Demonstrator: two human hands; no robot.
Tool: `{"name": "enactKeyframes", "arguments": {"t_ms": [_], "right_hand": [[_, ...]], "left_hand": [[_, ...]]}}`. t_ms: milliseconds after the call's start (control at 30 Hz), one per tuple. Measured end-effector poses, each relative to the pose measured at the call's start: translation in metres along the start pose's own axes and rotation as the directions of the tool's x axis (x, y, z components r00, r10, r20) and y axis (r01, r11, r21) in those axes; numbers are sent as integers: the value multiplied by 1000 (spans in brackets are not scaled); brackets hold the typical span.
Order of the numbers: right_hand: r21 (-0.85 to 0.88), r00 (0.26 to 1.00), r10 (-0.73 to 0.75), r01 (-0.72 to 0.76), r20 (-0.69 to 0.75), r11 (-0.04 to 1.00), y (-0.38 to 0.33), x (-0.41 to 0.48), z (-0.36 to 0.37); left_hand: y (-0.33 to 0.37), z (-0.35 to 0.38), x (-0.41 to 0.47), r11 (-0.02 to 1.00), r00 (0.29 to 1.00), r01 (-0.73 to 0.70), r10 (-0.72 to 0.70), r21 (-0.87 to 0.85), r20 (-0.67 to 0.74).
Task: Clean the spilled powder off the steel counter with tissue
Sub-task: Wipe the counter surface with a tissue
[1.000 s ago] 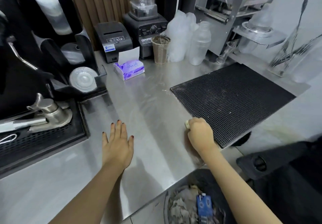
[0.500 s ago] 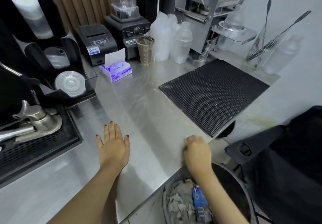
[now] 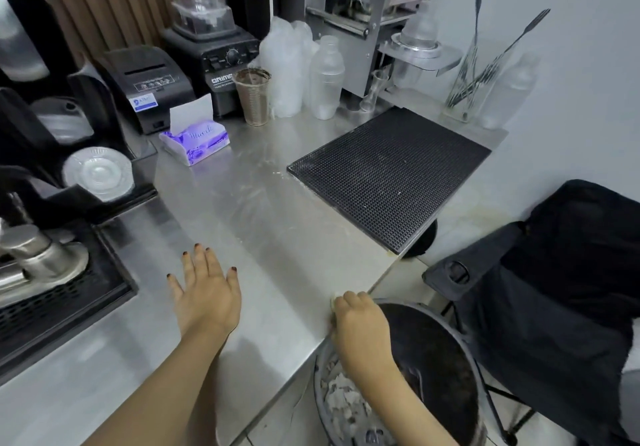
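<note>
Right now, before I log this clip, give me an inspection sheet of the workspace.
Surface: steel counter, faint pale streaks near the black mat.
Job's things: wadded tissue barely showing under the right hand at the counter's front edge; tissue pack at the back; bin holding crumpled paper below the edge.
Clutter: ribbed cup, clear shaker bottle, blender, receipt printer.
Hands: left hand flat on the counter, fingers spread; right hand closed on the tissue.
Cables: nothing seen.
Surroundings: white wall, folded black chair at right.
</note>
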State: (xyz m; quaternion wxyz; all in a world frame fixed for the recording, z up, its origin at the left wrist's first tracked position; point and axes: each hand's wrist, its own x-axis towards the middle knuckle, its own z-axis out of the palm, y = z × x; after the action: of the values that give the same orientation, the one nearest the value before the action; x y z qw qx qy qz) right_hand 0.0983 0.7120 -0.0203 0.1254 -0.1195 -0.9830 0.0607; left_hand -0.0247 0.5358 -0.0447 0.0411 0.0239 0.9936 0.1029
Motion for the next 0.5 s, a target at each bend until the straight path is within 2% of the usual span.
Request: {"name": "enactKeyframes", "arguments": {"t_ms": [67, 133, 233, 333, 400, 500], "right_hand": [[25, 1000, -18, 19, -23, 999, 3, -5, -4], [30, 994, 92, -91, -56, 995, 23, 12, 0], [79, 939, 343, -343, 21, 936, 52, 38, 6], [97, 883, 470, -468, 4, 878, 67, 54, 4], [124, 879, 476, -475, 18, 871, 66, 63, 2], [134, 931, 363, -356, -32, 925, 52, 85, 8]], "left_hand": [[0, 0, 1, 1000, 1000, -4, 4, -6, -2], [0, 0, 1, 1000, 1000, -6, 6, -2, -3], [-1, 1, 0, 1000, 1000, -8, 8, 3, -4], [0, 1, -1, 1000, 1000, -15, 15, 1, -2], [1, 1, 0, 1000, 1000, -22, 22, 3, 1], [0, 1, 0, 1000, 1000, -25, 25, 8, -7]]}}
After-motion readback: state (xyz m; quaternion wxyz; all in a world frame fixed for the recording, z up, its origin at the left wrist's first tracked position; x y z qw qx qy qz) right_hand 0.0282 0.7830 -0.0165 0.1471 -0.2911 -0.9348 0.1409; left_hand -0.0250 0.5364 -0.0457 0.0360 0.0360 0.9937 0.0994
